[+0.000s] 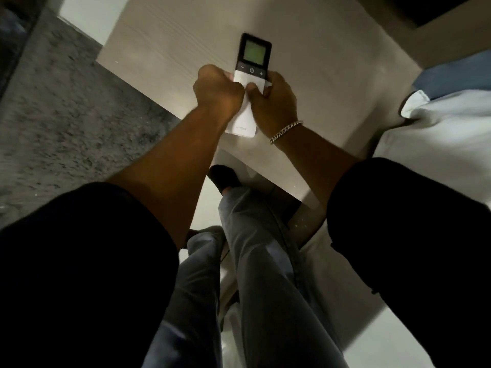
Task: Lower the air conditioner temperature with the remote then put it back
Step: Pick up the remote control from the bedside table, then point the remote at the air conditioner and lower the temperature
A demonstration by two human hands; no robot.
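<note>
The remote (252, 62) is white with a black top, a green screen and minus, power and plus buttons below it. Both hands hold it above the pale bedside table (164, 49). My left hand (216, 87) is closed around its left edge. My right hand (276, 100), with a chain bracelet at the wrist, grips its right side, the thumb resting on the white body below the buttons. The remote's lower end shows between my wrists. The air conditioner is out of view.
A grey carpet (61, 115) lies to the left of the table. A bed with white and blue bedding (446, 107) is at the right. My legs in grey trousers (255, 261) and a dark-socked foot (224, 177) stand below the table's front edge.
</note>
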